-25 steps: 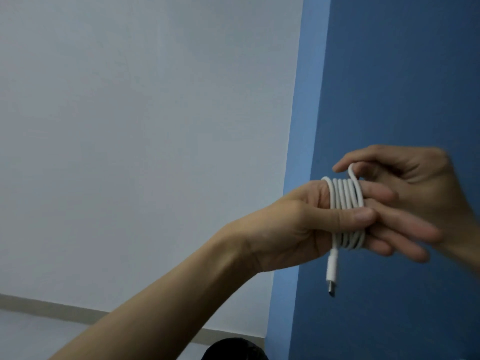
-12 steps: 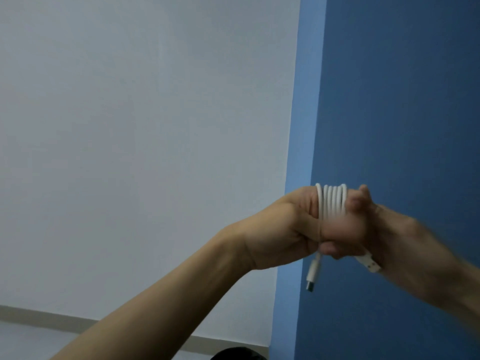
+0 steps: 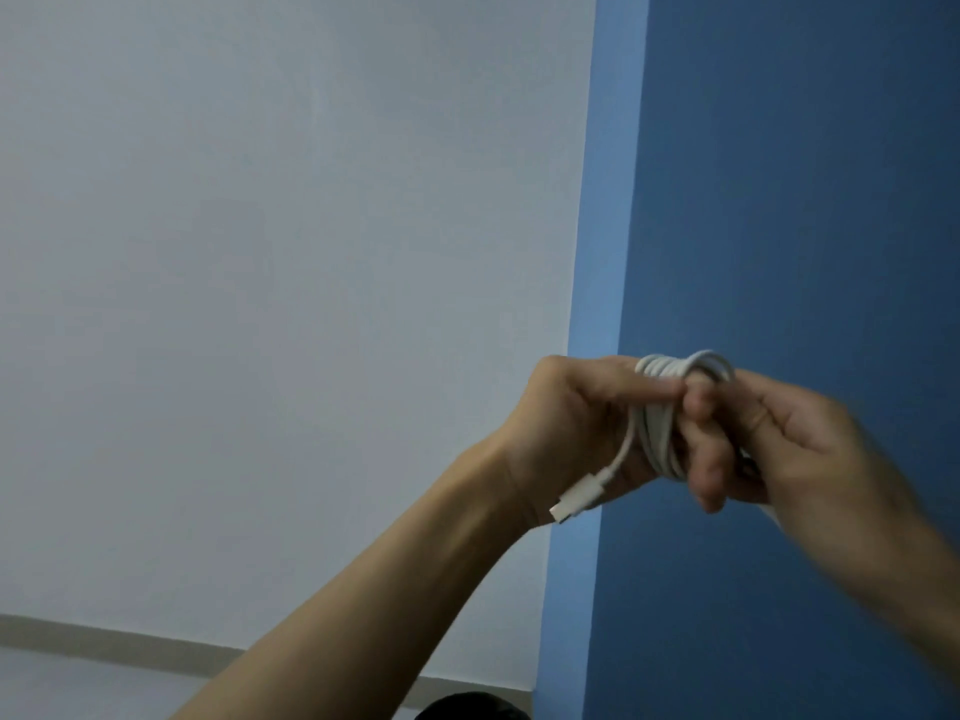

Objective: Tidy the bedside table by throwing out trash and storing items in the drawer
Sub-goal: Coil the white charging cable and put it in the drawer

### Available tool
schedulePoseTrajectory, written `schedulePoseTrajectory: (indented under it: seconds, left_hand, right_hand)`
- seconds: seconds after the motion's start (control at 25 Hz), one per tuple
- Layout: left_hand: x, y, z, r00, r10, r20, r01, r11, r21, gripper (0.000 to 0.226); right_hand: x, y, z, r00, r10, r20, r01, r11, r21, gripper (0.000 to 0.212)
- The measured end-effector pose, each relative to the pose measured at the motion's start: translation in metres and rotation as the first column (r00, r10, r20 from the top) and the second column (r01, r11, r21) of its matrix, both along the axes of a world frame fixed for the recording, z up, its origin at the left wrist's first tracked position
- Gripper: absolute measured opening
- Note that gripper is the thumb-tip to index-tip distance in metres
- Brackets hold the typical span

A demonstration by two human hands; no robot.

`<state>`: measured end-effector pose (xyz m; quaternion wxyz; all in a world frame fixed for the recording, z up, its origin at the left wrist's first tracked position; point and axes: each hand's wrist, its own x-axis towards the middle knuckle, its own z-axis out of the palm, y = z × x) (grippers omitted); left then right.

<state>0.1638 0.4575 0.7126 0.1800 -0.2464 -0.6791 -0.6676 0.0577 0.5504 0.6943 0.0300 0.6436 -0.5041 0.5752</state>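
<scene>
Head view: white coiled charging cable point(image 3: 662, 418), raised before blue wall point(image 3: 805, 200).
Left hand point(image 3: 582, 433): grips coil, keeping loops bundled.
Right hand point(image 3: 789, 449): blurred, fingers curled pinching coil, likely tucking the end.

Head view, forward, close on hands point(image 3: 675, 433)
</scene>
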Motion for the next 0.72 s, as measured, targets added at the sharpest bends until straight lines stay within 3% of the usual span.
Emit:
schedulePoseTrajectory:
  seconds: [0.08,0.16,0.36,0.56,0.72]
  left_hand:
    - [-0.007,0.002,0.001,0.978,0.184,0.098,-0.193,0.977,0.087,0.059]
    - [-0.014,0.005,0.0,0.919,0.369,0.137,-0.386,0.915,0.121,0.079]
    - [-0.025,0.013,-0.004,0.711,0.695,0.102,-0.7,0.688,0.193,0.068]
    - [-0.026,0.015,-0.008,0.529,0.845,0.081,-0.84,0.508,0.187,0.059]
    - [-0.022,0.017,-0.01,0.509,0.859,0.054,-0.851,0.493,0.18,0.056]
  right_hand:
    - [-0.001,-0.006,-0.002,0.992,-0.114,-0.046,0.113,0.993,-0.025,0.047]
    - [-0.003,-0.012,-0.005,0.964,-0.249,-0.095,0.245,0.968,-0.054,0.049]
    - [0.004,-0.018,-0.011,0.908,-0.393,-0.141,0.383,0.919,-0.098,0.037]
    - [0.017,-0.013,-0.007,0.699,-0.62,-0.358,0.599,0.78,-0.181,0.025]
    - [0.016,-0.016,-0.006,0.682,-0.623,-0.384,0.621,0.77,-0.146,0.027]
